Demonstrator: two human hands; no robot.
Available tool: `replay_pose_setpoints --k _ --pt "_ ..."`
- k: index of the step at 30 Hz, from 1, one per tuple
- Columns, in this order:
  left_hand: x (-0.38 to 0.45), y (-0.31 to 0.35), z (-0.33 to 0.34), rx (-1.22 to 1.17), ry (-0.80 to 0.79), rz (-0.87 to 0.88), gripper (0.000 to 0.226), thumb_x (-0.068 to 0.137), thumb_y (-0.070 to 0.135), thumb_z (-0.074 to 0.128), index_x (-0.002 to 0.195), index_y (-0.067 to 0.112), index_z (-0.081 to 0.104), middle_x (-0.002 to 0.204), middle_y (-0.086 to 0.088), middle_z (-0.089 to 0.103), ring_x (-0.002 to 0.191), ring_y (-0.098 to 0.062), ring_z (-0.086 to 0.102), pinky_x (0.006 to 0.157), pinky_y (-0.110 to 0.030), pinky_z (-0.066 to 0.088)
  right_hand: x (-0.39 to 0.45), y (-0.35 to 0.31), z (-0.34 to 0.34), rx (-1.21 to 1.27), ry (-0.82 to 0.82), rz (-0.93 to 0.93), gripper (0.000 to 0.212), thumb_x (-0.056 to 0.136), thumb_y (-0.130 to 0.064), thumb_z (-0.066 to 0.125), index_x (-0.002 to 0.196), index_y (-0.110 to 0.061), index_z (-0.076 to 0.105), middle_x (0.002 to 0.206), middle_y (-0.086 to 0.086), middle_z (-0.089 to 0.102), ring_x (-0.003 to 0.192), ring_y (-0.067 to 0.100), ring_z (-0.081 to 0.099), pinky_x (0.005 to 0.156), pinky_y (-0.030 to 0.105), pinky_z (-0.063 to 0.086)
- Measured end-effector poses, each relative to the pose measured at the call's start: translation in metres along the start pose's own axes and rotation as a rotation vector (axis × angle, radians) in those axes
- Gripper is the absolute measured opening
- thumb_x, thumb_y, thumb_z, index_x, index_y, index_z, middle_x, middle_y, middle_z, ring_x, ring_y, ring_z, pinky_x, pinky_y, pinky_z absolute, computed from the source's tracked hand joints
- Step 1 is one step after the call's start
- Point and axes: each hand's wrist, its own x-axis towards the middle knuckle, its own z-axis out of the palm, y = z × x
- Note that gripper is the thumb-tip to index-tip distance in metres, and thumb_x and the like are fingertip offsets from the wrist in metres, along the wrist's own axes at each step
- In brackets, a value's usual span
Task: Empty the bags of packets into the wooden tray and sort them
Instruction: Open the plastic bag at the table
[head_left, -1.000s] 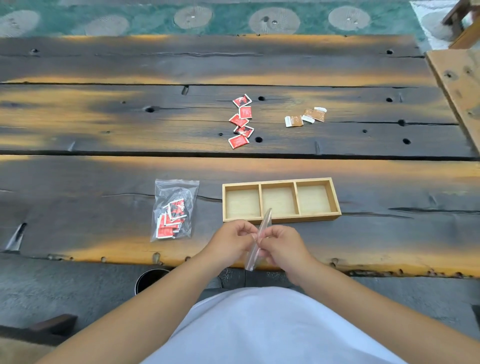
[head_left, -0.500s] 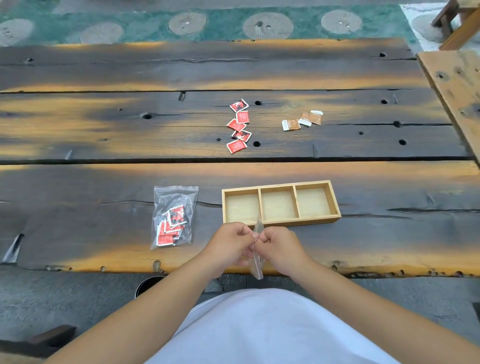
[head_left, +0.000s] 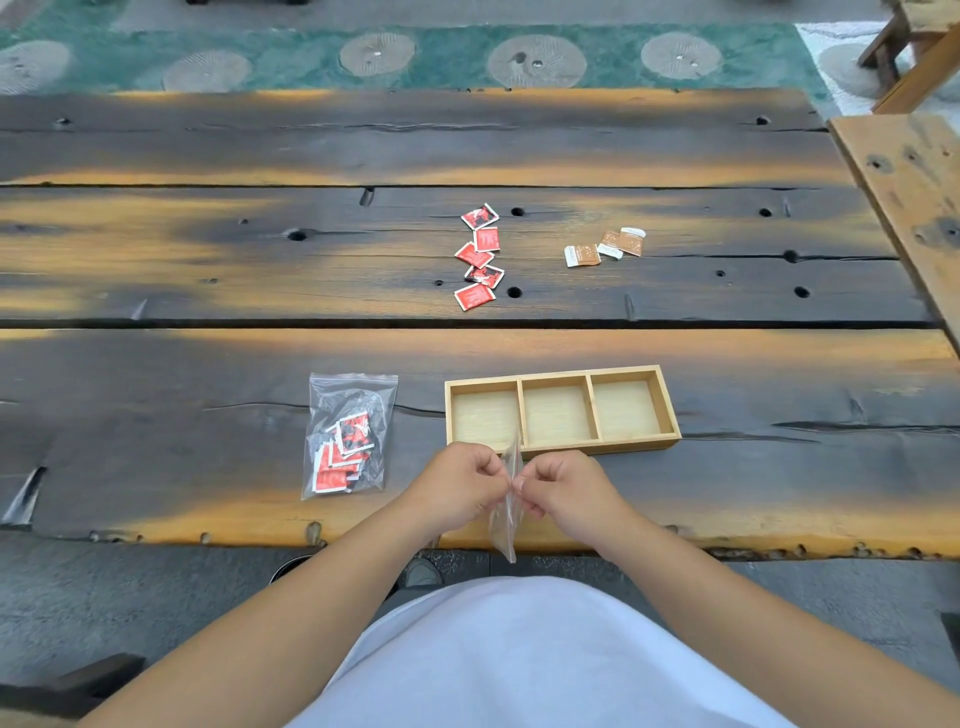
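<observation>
My left hand (head_left: 460, 483) and my right hand (head_left: 566, 488) pinch an empty clear plastic bag (head_left: 508, 512) between them, just in front of the wooden tray (head_left: 563, 451); the bag hangs edge-on over the table's near edge. The tray has three compartments, all bare. To its left lies a sealed clear bag of red packets (head_left: 347, 439). Farther back on the table lie several loose red packets (head_left: 479, 257) and a few loose brown and white packets (head_left: 605, 247).
The dark plank table (head_left: 208, 291) has knot holes and gaps between boards. A lighter wooden bench (head_left: 914, 176) stands at the right. Green patterned floor lies beyond. A dark round container (head_left: 291, 566) sits below the table's near edge.
The empty bag has tipped from pointing up toward the tray to hanging down between my hands. Both hands stay together at the near edge.
</observation>
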Motion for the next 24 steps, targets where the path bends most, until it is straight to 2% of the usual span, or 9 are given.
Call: replay_pose_setpoints --k 2,4,8,10,14,18,19,22,24 --pt "0.001 0.000 0.000 0.142 0.042 0.068 0.015 0.081 0.009 0.061 0.067 0.016 0.060 0.068 -0.002 0.064 0.066 -0.014 0.056 0.052 -0.018 0.042 0.002 -0.002 0.002 -0.136 0.040 -0.039 0.029 0.083 -0.016 0.067 0.056 -0.023 0.065 0.050 -0.008 0.059 0.053 0.009 0.051 0.060 0.028 0.044" --pt "0.001 -0.001 0.001 0.234 0.078 0.104 0.017 0.079 0.013 0.060 0.063 0.018 0.057 0.068 -0.002 0.066 0.067 -0.015 0.057 0.058 -0.024 0.044 0.002 -0.006 0.004 -0.225 0.046 -0.073 0.034 0.083 -0.016 0.066 0.051 -0.025 0.056 0.050 -0.009 0.053 0.053 0.009 0.046 0.058 0.028 0.039" --pt "0.003 -0.015 -0.018 0.454 0.253 0.064 0.020 0.082 0.021 0.054 0.063 0.020 0.048 0.067 0.000 0.059 0.065 -0.019 0.055 0.057 -0.031 0.045 0.004 -0.001 -0.020 -0.370 0.186 -0.005 0.030 0.080 -0.019 0.060 0.054 -0.020 0.045 0.059 -0.002 0.053 0.063 0.021 0.051 0.059 0.034 0.044" --pt "0.002 -0.020 -0.027 0.499 0.271 0.089 0.015 0.080 0.023 0.054 0.066 0.019 0.049 0.069 -0.002 0.062 0.068 -0.021 0.059 0.060 -0.035 0.050 0.001 0.003 -0.033 -0.411 0.177 -0.003 0.029 0.078 -0.022 0.059 0.054 -0.021 0.043 0.058 -0.002 0.052 0.065 0.024 0.054 0.058 0.035 0.046" --pt "-0.001 -0.016 -0.023 0.589 0.228 0.221 0.013 0.083 0.017 0.050 0.073 0.020 0.043 0.070 -0.001 0.057 0.066 -0.021 0.052 0.056 -0.032 0.039 -0.003 0.002 -0.031 -0.686 0.130 -0.068 0.020 0.083 -0.027 0.053 0.064 -0.026 0.048 0.062 -0.006 0.055 0.066 0.020 0.053 0.054 0.029 0.040" --pt "-0.004 -0.021 -0.033 0.788 0.115 0.534 0.011 0.089 0.012 0.042 0.087 0.022 0.039 0.073 0.004 0.052 0.066 -0.021 0.050 0.054 -0.033 0.037 -0.003 0.007 -0.039 -0.705 0.113 -0.269 0.006 0.090 -0.016 0.046 0.092 -0.021 0.049 0.071 0.005 0.062 0.068 0.030 0.055 0.061 0.041 0.049" --pt "-0.004 -0.025 -0.037 0.860 0.076 0.610 0.010 0.090 0.013 0.038 0.090 0.022 0.044 0.076 0.005 0.053 0.069 -0.019 0.051 0.055 -0.033 0.040 -0.004 0.009 -0.042 -0.749 0.067 -0.348 0.010 0.091 -0.013 0.045 0.097 -0.019 0.049 0.076 0.006 0.063 0.069 0.031 0.055 0.062 0.042 0.048" --pt "-0.006 -0.032 -0.043 0.958 0.001 0.731 0.044 0.087 0.024 0.023 0.109 0.026 0.060 0.095 0.004 0.061 0.086 -0.017 0.057 0.069 -0.036 0.050 -0.006 0.012 -0.049 -0.919 -0.089 -0.498 0.029 0.091 -0.009 0.044 0.106 -0.020 0.066 0.096 0.002 0.066 0.087 0.027 0.060 0.070 0.036 0.048" --pt "-0.004 -0.037 -0.046 0.977 -0.021 0.731 0.044 0.089 0.024 0.027 0.112 0.026 0.064 0.100 0.003 0.062 0.094 -0.016 0.055 0.080 -0.034 0.047 -0.005 0.013 -0.052 -0.923 -0.142 -0.495 0.038 0.092 -0.006 0.043 0.115 -0.021 0.069 0.103 0.001 0.065 0.095 0.024 0.061 0.074 0.032 0.045"
